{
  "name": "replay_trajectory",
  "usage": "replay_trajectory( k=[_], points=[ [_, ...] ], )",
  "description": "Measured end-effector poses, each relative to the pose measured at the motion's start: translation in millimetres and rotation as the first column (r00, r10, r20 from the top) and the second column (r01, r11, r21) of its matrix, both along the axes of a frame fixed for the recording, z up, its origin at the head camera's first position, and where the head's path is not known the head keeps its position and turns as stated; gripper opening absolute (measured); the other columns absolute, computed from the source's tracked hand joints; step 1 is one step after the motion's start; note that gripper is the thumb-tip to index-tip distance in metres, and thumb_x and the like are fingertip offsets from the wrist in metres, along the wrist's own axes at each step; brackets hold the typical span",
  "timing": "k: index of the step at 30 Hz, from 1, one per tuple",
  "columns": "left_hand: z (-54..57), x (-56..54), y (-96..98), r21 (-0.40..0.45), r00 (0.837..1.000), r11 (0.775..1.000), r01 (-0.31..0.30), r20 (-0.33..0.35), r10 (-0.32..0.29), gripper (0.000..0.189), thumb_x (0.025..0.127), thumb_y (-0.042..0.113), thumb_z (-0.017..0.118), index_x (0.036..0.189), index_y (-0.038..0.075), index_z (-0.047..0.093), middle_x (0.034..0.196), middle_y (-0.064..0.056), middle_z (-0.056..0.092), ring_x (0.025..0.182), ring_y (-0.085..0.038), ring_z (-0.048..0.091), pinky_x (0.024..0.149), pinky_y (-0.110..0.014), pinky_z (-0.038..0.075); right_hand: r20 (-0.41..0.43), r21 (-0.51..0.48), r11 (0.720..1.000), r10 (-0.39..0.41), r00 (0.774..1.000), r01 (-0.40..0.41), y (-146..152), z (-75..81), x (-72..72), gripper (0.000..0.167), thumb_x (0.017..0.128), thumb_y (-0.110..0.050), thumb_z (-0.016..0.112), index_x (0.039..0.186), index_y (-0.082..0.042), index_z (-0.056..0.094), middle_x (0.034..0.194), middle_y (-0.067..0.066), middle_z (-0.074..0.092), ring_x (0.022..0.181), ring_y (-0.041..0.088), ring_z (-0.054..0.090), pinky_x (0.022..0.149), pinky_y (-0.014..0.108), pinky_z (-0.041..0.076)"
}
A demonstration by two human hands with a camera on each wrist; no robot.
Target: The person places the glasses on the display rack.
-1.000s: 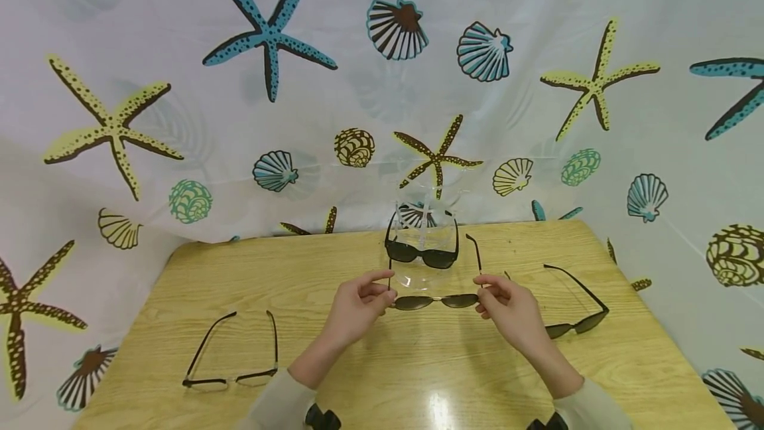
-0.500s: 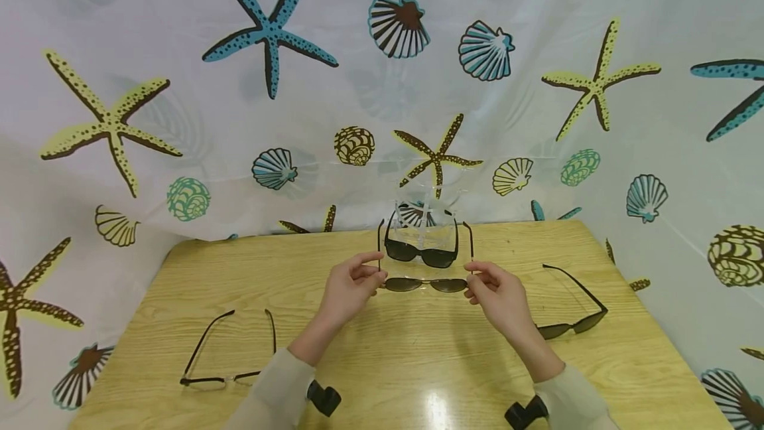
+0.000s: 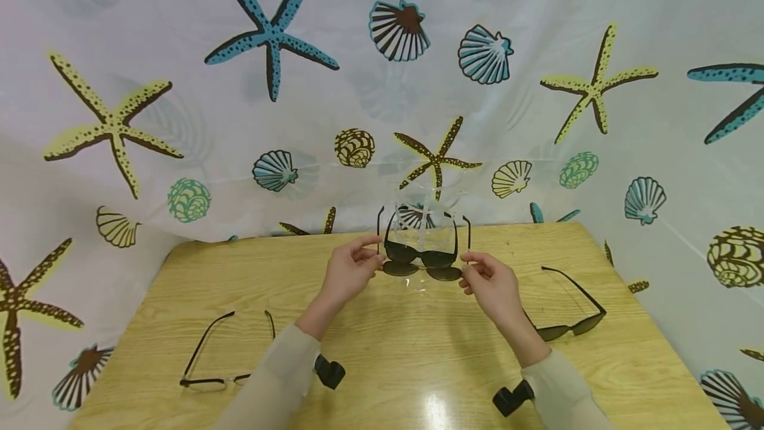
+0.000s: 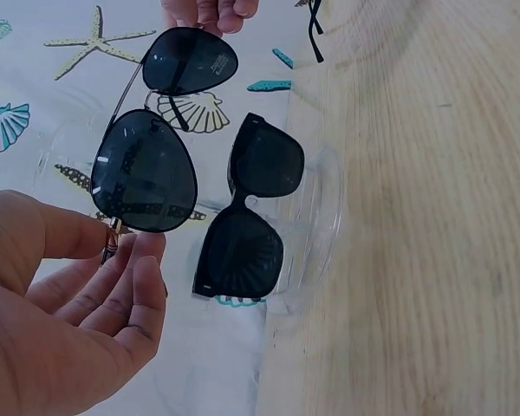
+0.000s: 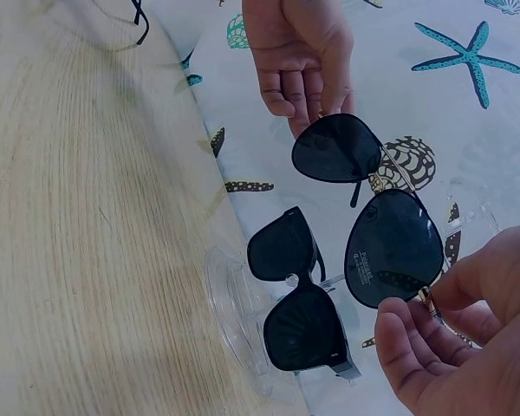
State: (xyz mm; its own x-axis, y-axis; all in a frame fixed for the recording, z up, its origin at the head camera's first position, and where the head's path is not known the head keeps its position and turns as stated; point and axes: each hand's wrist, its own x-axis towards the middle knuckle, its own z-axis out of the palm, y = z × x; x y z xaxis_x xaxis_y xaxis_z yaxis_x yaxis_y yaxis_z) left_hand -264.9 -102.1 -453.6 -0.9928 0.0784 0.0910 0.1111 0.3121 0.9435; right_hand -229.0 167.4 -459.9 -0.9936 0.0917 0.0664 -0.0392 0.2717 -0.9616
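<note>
Both hands hold a pair of aviator sunglasses (image 3: 400,269) with dark lenses and a thin metal frame. My left hand (image 3: 351,269) pinches the left hinge between thumb and fingers; my right hand (image 3: 494,282) pinches the right one. The temples are unfolded and point away from me. Just behind them, thick-framed black sunglasses (image 4: 258,160) sit on a clear plastic display stand (image 5: 231,316). In the head view the aviators overlap the lower edge of the black pair. Both wrist views show the aviators raised above that pair.
On the wooden table (image 3: 382,363), half-rim eyeglasses (image 3: 205,381) lie at the left with temples open. Another pair of dark sunglasses (image 3: 587,324) lies at the right, partly behind my right forearm. A curtain (image 3: 334,98) with starfish and shells stands behind the table.
Both hands have carried the aviator sunglasses forward and slightly left, from in front of the stand up to the black pair. The other eyewear stays where it was.
</note>
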Motion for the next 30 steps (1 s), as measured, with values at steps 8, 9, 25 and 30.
replay_trajectory(
  k=[8, 9, 25, 30],
  points=[
    [6.2, -13.8, -0.1, -0.023, 1.0, 1.0, 0.01, 0.029, -0.009, 0.039, 0.104, 0.006, 0.065, 0.143, 0.006, 0.065, 0.119, -0.023, 0.076, 0.094, -0.023, 0.075, 0.073, -0.027, 0.057, -0.004, 0.022, 1.0, -0.015, 1.0, 0.015, -3.5, -0.8, -12.6, 0.029, 0.105, -0.009, 0.06, 0.13, 0.0, 0.07, 0.096, 0.021, 0.076, 0.069, 0.01, 0.069, 0.069, 0.024, 0.059],
    [6.7, -15.1, 0.2, -0.029, 1.0, 1.0, 0.011, 0.03, -0.01, 0.039, 0.104, 0.006, 0.064, 0.143, 0.006, 0.065, 0.118, -0.022, 0.077, 0.094, -0.023, 0.075, 0.074, -0.028, 0.057, -0.005, 0.022, 1.0, -0.018, 1.0, 0.019, -4.0, -0.7, -14.3, 0.029, 0.105, -0.009, 0.06, 0.131, 0.0, 0.07, 0.096, 0.021, 0.076, 0.069, 0.01, 0.069, 0.069, 0.025, 0.059],
    [12.1, -33.3, 2.0, -0.091, 0.999, 0.996, 0.025, 0.027, -0.023, 0.038, 0.105, 0.006, 0.06, 0.143, 0.008, 0.065, 0.119, -0.019, 0.078, 0.1, -0.03, 0.075, 0.086, -0.042, 0.062, 0.025, 0.01, 0.999, -0.034, 0.999, 0.033, -1.7, 1.7, -31.9, 0.028, 0.106, -0.01, 0.057, 0.128, -0.003, 0.072, 0.087, 0.005, 0.074, 0.07, 0.007, 0.066, 0.069, 0.023, 0.057],
    [12.7, -39.1, 1.6, -0.088, 0.999, 0.995, 0.042, 0.026, -0.04, 0.039, 0.105, 0.005, 0.056, 0.143, 0.006, 0.065, 0.119, -0.021, 0.077, 0.101, -0.034, 0.074, 0.087, -0.047, 0.061, 0.023, -0.002, 0.999, -0.032, 0.999, 0.032, -2.6, 1.6, -37.6, 0.028, 0.107, -0.009, 0.053, 0.127, -0.003, 0.072, 0.089, 0.007, 0.072, 0.074, 0.008, 0.066, 0.073, 0.028, 0.059]
  ],
)
